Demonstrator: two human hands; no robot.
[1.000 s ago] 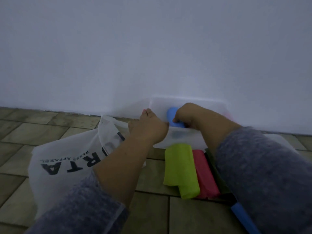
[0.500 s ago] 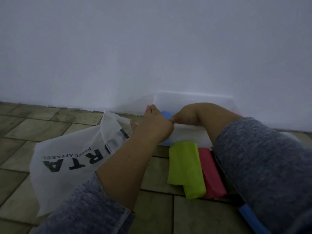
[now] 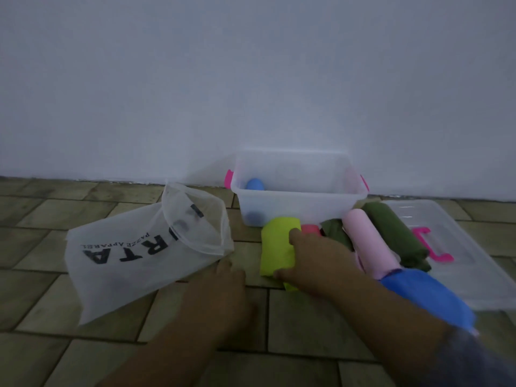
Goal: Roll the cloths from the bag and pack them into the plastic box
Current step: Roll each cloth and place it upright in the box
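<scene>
Packing is under way: the right hand (image 3: 315,263) is closing over the lime-green roll (image 3: 276,241), fingers lying across its top and the thumb tucking in at its near end, so it is gripping that roll on the floor (image 3: 307,325) just in front of the plastic box (image 3: 296,192). The left hand (image 3: 220,291) is resting flat and relaxed on the floor, holding nothing, at the near right corner of the bag (image 3: 134,247). One blue roll (image 3: 255,184) is lying in the box's left end. More rolls are waiting in a row to the right: red (image 3: 310,229), dark green (image 3: 335,233) and pale pink (image 3: 365,241). Next, I judge, the lime-green roll is needing a lift over the near rim, kept squeezed so it is not unrolling, then seating beside the blue one.
</scene>
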